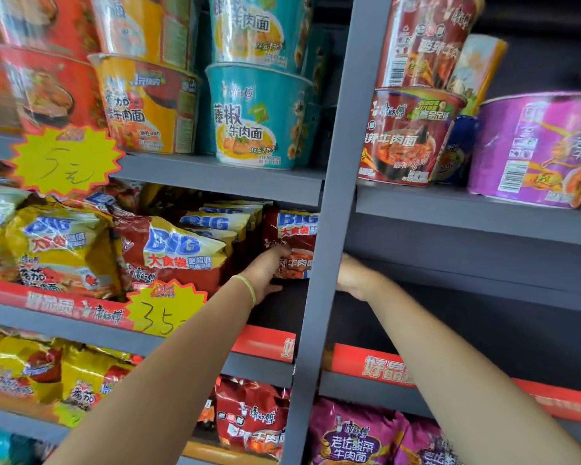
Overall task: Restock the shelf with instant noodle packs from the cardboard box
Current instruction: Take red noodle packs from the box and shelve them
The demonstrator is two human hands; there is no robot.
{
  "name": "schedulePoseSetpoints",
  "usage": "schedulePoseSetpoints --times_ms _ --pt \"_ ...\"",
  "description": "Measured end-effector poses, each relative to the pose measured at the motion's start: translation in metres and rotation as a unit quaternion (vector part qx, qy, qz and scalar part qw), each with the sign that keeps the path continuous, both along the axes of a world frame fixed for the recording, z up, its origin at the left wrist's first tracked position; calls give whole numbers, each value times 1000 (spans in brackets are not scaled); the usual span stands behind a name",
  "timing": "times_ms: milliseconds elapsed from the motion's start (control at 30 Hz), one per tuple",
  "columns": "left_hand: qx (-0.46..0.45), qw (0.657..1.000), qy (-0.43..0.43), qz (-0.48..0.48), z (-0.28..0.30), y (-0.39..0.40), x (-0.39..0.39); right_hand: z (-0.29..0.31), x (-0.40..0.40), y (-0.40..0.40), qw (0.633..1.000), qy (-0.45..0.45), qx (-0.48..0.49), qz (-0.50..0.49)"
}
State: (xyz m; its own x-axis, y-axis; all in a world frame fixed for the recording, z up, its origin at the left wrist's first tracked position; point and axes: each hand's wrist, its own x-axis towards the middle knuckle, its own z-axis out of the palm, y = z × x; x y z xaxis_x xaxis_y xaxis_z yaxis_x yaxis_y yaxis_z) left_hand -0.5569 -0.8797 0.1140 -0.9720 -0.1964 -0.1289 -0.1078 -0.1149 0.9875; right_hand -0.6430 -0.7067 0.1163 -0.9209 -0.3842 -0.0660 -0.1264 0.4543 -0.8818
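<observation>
A dark red instant noodle pack (294, 239) stands upright at the right end of the middle shelf, against the grey upright post (329, 229). My left hand (267, 273) reaches into that shelf and grips the pack's lower left side. My right hand (353, 276) is on the other side of the post, in the dark bay to the right; its fingers are hidden behind the post, so I cannot tell what it touches. The cardboard box is out of view.
More red and yellow noodle packs (171, 253) fill the middle shelf to the left. Cup noodles (255, 115) and a purple bowl (537, 149) stand on the shelf above. Red packs (252, 417) and purple packs (353, 437) lie on the lower shelf. Yellow price tags (64, 159) hang from shelf edges.
</observation>
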Motion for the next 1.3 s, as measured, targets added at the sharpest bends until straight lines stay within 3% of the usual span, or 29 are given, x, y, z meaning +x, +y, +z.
schedulePoseSetpoints --times_ms 100,233,367,500,600,767,900,1033,1233,1300 --pt "-53 999 -1 9 5 6 4 27 43 16 995 68 -38 -60" --pt "-113 991 69 25 21 15 35 58 146 51 954 169 -234 -79" --pt "-91 968 203 114 40 31 111 47 238 69 917 246 -313 25" --pt "-144 923 265 239 20 37 204 16 272 41 922 216 -254 197" --pt "-183 904 193 334 -21 21 263 -23 277 -2 931 146 -189 275" --pt "-243 864 -46 439 -129 -24 387 -120 315 -91 912 93 -69 393" --pt "-222 776 -130 576 -186 -31 521 -179 400 -144 859 26 6 512" --pt "-261 630 -222 697 -215 -31 631 -214 496 -192 791 30 53 609" --pt "-314 491 -395 710 -269 -51 760 -229 634 -259 695 46 95 711" --pt "-333 468 -439 692 -283 -59 792 -237 674 -278 677 44 108 727"
